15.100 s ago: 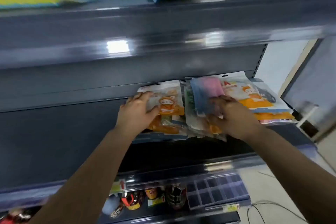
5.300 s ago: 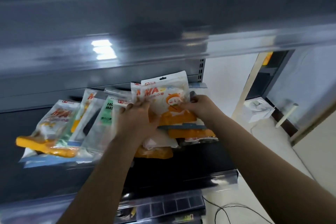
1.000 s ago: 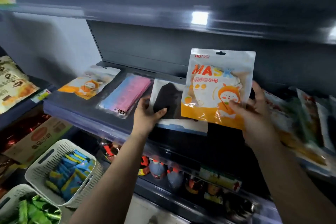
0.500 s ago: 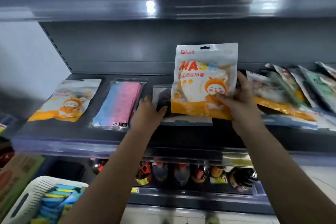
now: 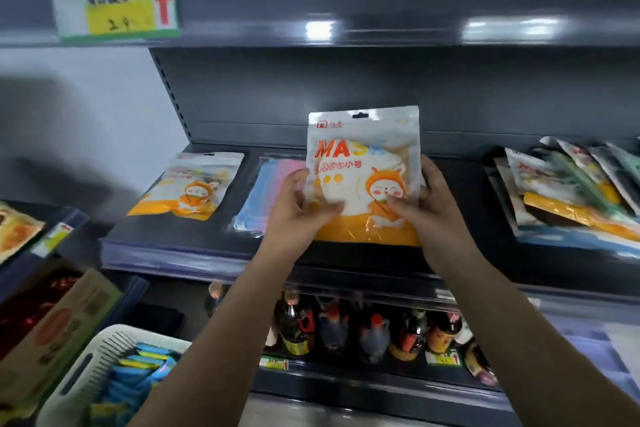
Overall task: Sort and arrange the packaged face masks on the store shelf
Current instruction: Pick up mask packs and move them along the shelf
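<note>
I hold an orange and white MASK packet [image 5: 363, 156] upright above the dark shelf [image 5: 166, 246]. My left hand [image 5: 298, 211] grips its left edge and my right hand [image 5: 426, 208] grips its right edge, thumbs on the front. On the shelf to the left lie a matching orange cartoon packet [image 5: 194, 184] and a pink and blue mask packet [image 5: 266, 191], side by side. A loose heap of mixed mask packets [image 5: 571, 191] lies at the right. The black mask packet is hidden behind the held one.
Another shelf [image 5: 346, 7] with a yellow price tag [image 5: 117, 7] hangs overhead. Bottles [image 5: 363, 326] stand on the shelf below. A white basket [image 5: 90, 378] of blue and yellow sachets sits at lower left, beside cardboard boxes [image 5: 55, 322].
My left hand left the black mask packet and took hold of the orange MASK packet's left edge. Both hands now hold it, shifted slightly left and covering the black packet.
</note>
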Available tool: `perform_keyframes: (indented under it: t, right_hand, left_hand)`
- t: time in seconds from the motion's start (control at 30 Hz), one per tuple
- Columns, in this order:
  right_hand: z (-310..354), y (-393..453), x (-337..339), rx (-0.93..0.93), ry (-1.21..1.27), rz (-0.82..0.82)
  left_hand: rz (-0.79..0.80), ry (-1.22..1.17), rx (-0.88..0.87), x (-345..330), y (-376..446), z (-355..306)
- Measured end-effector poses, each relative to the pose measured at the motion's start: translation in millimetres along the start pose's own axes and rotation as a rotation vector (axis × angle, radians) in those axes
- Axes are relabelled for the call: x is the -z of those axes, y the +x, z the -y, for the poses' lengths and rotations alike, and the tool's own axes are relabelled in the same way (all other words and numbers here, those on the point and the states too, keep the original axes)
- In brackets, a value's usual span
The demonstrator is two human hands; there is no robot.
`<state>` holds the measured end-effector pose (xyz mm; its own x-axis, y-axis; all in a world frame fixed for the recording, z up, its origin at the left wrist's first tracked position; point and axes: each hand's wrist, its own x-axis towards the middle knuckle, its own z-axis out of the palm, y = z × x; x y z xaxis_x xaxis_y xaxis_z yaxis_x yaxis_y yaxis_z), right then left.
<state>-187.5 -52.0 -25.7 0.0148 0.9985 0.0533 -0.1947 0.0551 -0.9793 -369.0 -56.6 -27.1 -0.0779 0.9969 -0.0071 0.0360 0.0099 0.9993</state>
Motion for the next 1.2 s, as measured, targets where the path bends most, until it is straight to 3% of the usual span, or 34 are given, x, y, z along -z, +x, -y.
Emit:
perform_keyframes:
  t: [0.37, 0.6, 0.93, 1.2]
  right_hand:
    - [-7, -1, -77, -0.104, -0.279, 0.238]
    - [-18, 12, -139, -0.109, -0.476, 0.326]
    - [-62, 53, -245, -0.066, -0.707, 0.166]
    - [-89, 85, -292, -0.094, -0.9, 0.042]
  left_hand:
    - [-0.288, 0.062, 0.068, 77, -24, 3]
    - [-0.309, 0.192, 0.063, 145, -4, 10]
    - [-0.159, 0.398, 0.052, 253, 74, 19]
    - [-0.074, 0.54, 0.065, 287, 112, 26]
